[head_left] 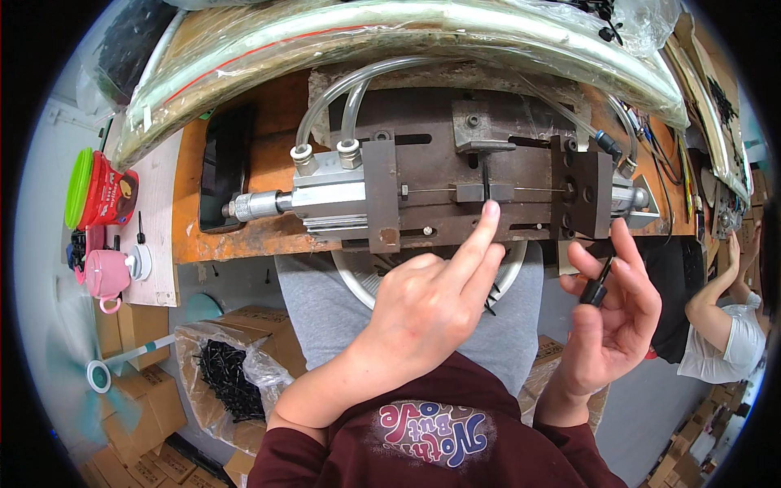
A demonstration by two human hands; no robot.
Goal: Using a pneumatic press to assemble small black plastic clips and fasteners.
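The metal press fixture (455,183) sits bolted on the orange bench (244,236). My left hand (431,305) holds nothing, index fingertip touching the fixture's front centre slot. My right hand (614,313), right of the fixture, pinches a small black part (596,289).

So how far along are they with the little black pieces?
One thin black piece already stands in the metal press. The left hand is touching it with its index fingertip, while the right hand holds another small black piece. Many more black parts wait in the bag at lower left.
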